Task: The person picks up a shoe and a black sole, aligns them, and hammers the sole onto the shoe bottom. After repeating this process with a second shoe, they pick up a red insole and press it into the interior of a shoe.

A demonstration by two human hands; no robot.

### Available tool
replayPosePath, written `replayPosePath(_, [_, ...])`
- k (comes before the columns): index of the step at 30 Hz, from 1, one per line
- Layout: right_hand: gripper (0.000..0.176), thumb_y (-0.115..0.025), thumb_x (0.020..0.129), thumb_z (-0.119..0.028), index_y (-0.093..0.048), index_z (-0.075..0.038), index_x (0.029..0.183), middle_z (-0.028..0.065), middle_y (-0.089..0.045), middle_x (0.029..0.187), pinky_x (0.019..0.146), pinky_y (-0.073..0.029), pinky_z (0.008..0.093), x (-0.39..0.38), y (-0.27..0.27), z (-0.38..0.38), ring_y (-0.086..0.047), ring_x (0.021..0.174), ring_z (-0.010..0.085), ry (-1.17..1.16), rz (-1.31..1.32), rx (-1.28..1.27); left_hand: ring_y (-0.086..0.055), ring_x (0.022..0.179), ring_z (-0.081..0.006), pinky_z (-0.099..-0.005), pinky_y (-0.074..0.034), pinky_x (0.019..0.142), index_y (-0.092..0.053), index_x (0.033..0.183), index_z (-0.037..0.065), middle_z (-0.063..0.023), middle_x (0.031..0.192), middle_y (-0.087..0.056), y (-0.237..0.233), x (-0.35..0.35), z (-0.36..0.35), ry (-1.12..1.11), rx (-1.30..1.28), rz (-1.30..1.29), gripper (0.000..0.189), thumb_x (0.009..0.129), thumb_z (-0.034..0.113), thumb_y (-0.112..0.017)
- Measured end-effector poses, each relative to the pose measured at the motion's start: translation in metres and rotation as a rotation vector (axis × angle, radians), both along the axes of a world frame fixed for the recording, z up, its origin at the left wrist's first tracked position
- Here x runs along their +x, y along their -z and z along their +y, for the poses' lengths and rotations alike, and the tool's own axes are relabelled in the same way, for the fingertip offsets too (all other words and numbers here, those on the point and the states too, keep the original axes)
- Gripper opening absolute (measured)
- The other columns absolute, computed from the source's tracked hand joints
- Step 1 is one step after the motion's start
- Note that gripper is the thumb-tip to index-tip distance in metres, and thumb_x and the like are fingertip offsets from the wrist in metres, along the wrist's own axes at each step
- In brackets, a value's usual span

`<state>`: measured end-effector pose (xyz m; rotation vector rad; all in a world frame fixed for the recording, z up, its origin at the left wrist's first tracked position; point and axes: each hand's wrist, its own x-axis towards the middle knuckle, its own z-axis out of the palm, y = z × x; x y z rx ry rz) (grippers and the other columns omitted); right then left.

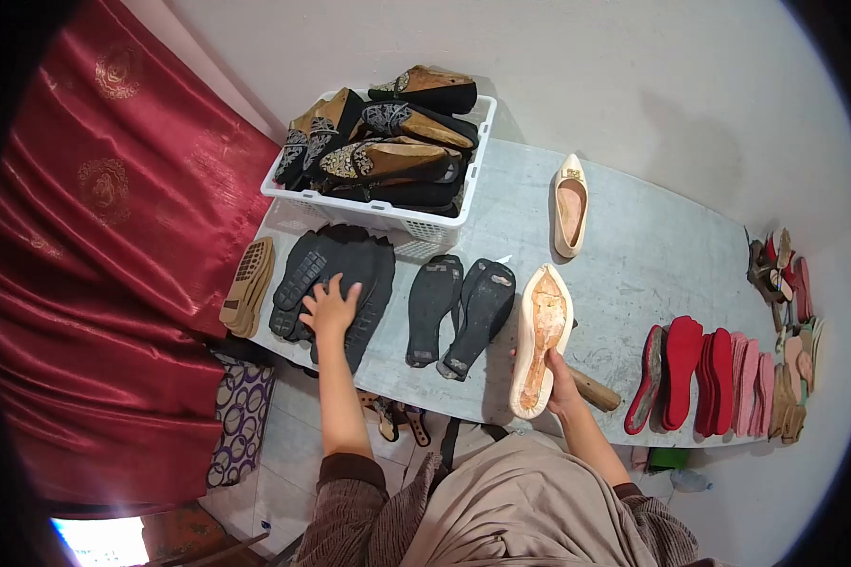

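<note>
My left hand (331,307) rests with spread fingers on a pile of black shoe soles (364,269), near one with a blocky tread. In my right hand (563,383) is a cream shoe (527,383), turned so its rough, brownish underside faces me and its pointed toe points away. My thumb presses on its edge; the other fingers are mostly hidden behind it. Between my hands lie more black soles (482,317) on the table. A second cream shoe (570,213) stands upright farther back.
A white basket (425,225) of dark decorated shoes stands at the back of the table (624,236). Tan soles (248,288) lie at the left edge. A wooden handle (598,390) lies by my right hand. Red soles (683,364) and pink soles (747,387) line the right side.
</note>
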<state>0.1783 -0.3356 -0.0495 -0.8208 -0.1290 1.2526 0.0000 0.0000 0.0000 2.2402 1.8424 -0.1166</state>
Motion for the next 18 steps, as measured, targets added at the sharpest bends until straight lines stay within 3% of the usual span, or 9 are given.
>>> replayPosePath(1, [0.071,-0.055,0.08,-0.053,-0.036,-0.002,0.127,0.0156,-0.054,0.114,0.081,-0.05,0.0342,0.0,-0.001,0.0,-0.058,0.096,0.0216,0.015,-0.004,0.007,-0.029,0.123,-0.0346,-0.0592,-0.02,0.096,-0.047,0.125,0.027,-0.0066,0.131,-0.04,-0.001,-0.005,0.006,0.013,0.031,-0.053,0.051,0.084,0.057,-0.04])
replayPosePath(2, [0.069,-0.053,0.081,-0.052,-0.037,-0.002,0.127,0.0154,-0.055,0.112,0.08,-0.05,0.0341,0.0,-0.002,0.0,-0.059,0.094,0.0213,0.032,-0.009,0.015,-0.039,0.115,-0.0359,-0.0579,-0.029,0.09,-0.052,0.119,0.022,-0.0095,0.123,-0.047,0.0,-0.011,0.014,0.022,0.099,-0.115,0.044,0.087,0.051,-0.04])
replayPosePath(3, [0.069,-0.053,0.081,-0.052,-0.037,-0.002,0.127,0.0154,-0.055,0.112,0.08,-0.05,0.0341,-0.001,-0.004,-0.003,-0.059,0.094,0.0213,0.041,0.0,0.003,-0.049,0.106,-0.0355,-0.0512,-0.038,0.087,-0.053,0.117,0.019,-0.0117,0.117,-0.051,0.021,-0.023,0.038,0.031,0.107,-0.173,0.037,0.086,0.039,-0.048])
replayPosePath(5, [0.068,-0.053,0.082,-0.051,-0.037,-0.002,0.127,0.0153,-0.055,0.111,0.08,-0.051,0.0337,0.006,-0.005,-0.001,-0.059,0.094,0.0209,0.066,-0.021,-0.019,-0.054,0.101,-0.0333,-0.041,-0.043,0.085,-0.055,0.115,0.016,-0.0127,0.114,-0.054,0.052,-0.035,0.074,0.078,0.151,-0.25,0.036,0.081,0.027,-0.059])
replayPosePath(9, [0.068,-0.052,0.082,-0.051,-0.037,-0.002,0.127,0.0155,-0.055,0.112,0.079,-0.051,0.0337,0.008,0.0,0.008,-0.059,0.093,0.0211,0.076,0.011,-0.01,-0.058,0.094,-0.0308,-0.0351,-0.045,0.082,-0.062,0.105,0.012,-0.0128,0.101,-0.062,0.078,-0.05,0.109,0.123,0.073,-0.183,0.032,0.075,0.019,-0.067])
replayPosePath(12, [0.067,-0.052,0.083,-0.051,-0.036,-0.002,0.127,0.0155,-0.055,0.112,0.077,-0.051,0.0339,0.007,-0.003,0.01,-0.06,0.092,0.0213,0.072,-0.002,-0.002,-0.063,0.076,-0.0298,-0.0365,-0.048,0.072,-0.067,0.089,0.006,-0.0132,0.076,-0.065,0.072,-0.056,0.102,0.029,-0.016,-0.421,0.021,0.071,0.016,-0.07])
replayPosePath(15, [0.067,-0.051,0.083,-0.051,-0.037,-0.002,0.127,0.0155,-0.055,0.111,0.076,-0.052,0.0342,0.007,-0.001,0.015,-0.06,0.091,0.0216,0.065,-0.004,-0.007,-0.062,0.078,-0.0293,-0.0366,-0.047,0.074,-0.066,0.094,0.005,-0.0144,0.078,-0.065,0.087,-0.053,0.098,-0.016,0.157,-0.423,0.025,0.072,0.016,-0.069])
replayPosePath(16, [0.066,-0.05,0.084,-0.051,-0.037,-0.003,0.127,0.0159,-0.055,0.111,0.076,-0.052,0.0347,0.007,0.001,0.016,-0.061,0.09,0.0229,0.065,0.008,-0.01,-0.059,0.09,-0.0295,-0.0381,-0.045,0.079,-0.064,0.1,0.006,-0.0133,0.09,-0.063,0.091,-0.051,0.097,0.014,0.185,-0.321,0.03,0.073,0.019,-0.069])
replayPosePath(18, [0.064,-0.049,0.084,-0.052,-0.037,-0.004,0.126,0.0163,-0.056,0.112,0.076,-0.053,0.0353,0.006,0.004,0.016,-0.061,0.09,0.0241,0.059,0.021,-0.016,-0.055,0.097,-0.0301,-0.0394,-0.044,0.081,-0.063,0.102,0.007,-0.0125,0.097,-0.061,0.095,-0.043,0.087,-0.04,0.244,-0.254,0.032,0.074,0.02,-0.069])
